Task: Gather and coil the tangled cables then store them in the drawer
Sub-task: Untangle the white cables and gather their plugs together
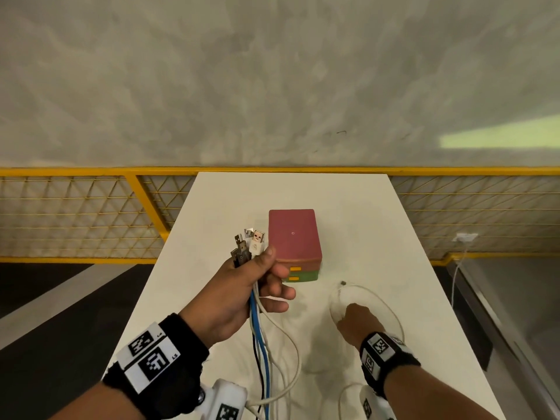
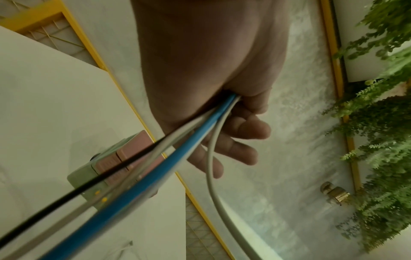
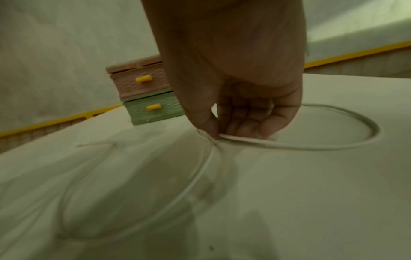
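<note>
My left hand [image 1: 242, 286] is raised over the table and grips a bundle of cables [image 1: 260, 344] in blue, white and black, their USB plugs [image 1: 247, 244] sticking up above the fist. From the left wrist view, the cables [image 2: 169, 154] run out of the curled fingers [image 2: 246, 130]. My right hand [image 1: 353, 321] reaches down to the tabletop and pinches a white cable [image 3: 300, 146] that lies there in a loop [image 1: 378, 298]. The small drawer unit [image 1: 295, 241], pink over green with yellow handles, stands behind the hands, both drawers closed [image 3: 146, 93].
The white table [image 1: 378, 222] is narrow, with its edges close on both sides. A yellow mesh railing [image 1: 75, 213] runs behind it. A white wall socket with a lead [image 1: 463, 237] sits at the right. Green plants [image 2: 378, 123] appear in the left wrist view.
</note>
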Tool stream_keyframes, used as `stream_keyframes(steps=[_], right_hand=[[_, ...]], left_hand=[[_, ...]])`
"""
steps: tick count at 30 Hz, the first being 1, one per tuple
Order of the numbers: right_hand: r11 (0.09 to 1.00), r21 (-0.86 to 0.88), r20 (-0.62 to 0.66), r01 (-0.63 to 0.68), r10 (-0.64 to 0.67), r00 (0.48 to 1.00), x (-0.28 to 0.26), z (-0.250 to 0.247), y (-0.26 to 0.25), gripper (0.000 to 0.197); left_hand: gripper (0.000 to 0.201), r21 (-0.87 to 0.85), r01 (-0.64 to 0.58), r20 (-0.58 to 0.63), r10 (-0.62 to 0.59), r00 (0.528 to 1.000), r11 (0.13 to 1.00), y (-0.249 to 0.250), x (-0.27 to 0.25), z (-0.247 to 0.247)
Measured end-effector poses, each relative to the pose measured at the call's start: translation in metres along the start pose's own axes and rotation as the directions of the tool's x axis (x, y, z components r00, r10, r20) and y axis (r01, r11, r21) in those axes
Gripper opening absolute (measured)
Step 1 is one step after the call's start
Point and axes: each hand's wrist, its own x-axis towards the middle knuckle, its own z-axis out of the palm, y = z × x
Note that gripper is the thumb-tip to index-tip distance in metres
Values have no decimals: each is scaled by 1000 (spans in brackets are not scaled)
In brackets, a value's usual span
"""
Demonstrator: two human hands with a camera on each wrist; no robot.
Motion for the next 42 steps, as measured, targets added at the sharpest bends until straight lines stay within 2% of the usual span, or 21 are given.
stream_keyframes(steps=[3,4,6,10,14,16,19,22,26,29,31,33,34,35,36,37,38,39,40,41,42], right_hand=[[998,60,40,3,-5,999,-16,-7,12,28],[995,98,33,18,-21,999,-22,-12,15,20],[974,220,-9,51,-51,999,-34,-24,20,20],[820,552,-101,153,-116,988,-76,-75,21,16],[649,686,-263,330,-202,943,-125,-117,2,27],[607,677,-355,417,-227,907,-148,-125,-15,25],[598,577,-476,555,-306,825,-176,-124,-42,19],[594,466,-493,655,-441,750,-196,-116,-60,20],[634,246,-517,733,-554,652,-193,-98,-62,32],[627,239,-492,741,-580,649,-187,-85,-62,24],[631,254,-540,733,-536,649,-183,-78,-61,21],[672,351,-589,652,-383,711,-178,-74,-54,25],[693,447,-560,566,-277,781,-176,-73,-50,28],[697,556,-471,453,-185,863,-176,-71,-46,33],[712,632,-313,306,-127,941,-176,-68,-42,40],[741,657,-96,138,-100,990,-178,-62,-39,50],[760,650,152,-29,-92,984,-180,-56,-37,61],[736,654,375,-174,-117,920,-180,-48,-35,72],[661,683,540,-312,-168,825,-177,-38,-33,80],[560,706,636,-435,-230,736,-173,-29,-35,86],[457,717,680,-527,-292,672,-168,-21,-37,89]], left_hand=[[38,26,27,0,-27,1000,999,-4,4,0],[38,31,40,-7,-40,999,999,-6,5,-1],[40,35,70,-22,-69,997,997,-9,9,-1],[40,44,150,-18,-150,989,988,-14,12,6],[38,69,290,54,-294,954,955,-17,10,18],[41,40,350,96,-352,931,936,-18,8,24],[50,-72,362,141,-350,926,929,-19,9,27],[62,-214,330,204,-289,935,919,-19,9,27],[54,-320,278,188,-226,956,906,-12,7,24],[40,-390,214,160,-163,974,896,-12,5,24],[34,-375,154,126,-114,985,914,-14,3,25],[33,-333,77,78,-54,996,940,-14,1,25],[33,-323,39,54,-23,998,945,-13,-2,23],[34,-326,11,31,-1,1000,945,-14,-3,20],[36,-326,-6,18,12,1000,946,-12,-6,17],[37,-334,-10,12,15,1000,943,-14,-7,12],[39,-324,-9,0,10,1000,946,-13,-11,9],[41,-307,-7,-11,4,1000,952,-14,-14,5],[42,-300,8,-23,-15,1000,954,-14,-18,4],[42,-291,16,-29,-25,999,957,-16,-21,1],[42,-287,23,-36,-35,999,958,-19,-25,-1]])
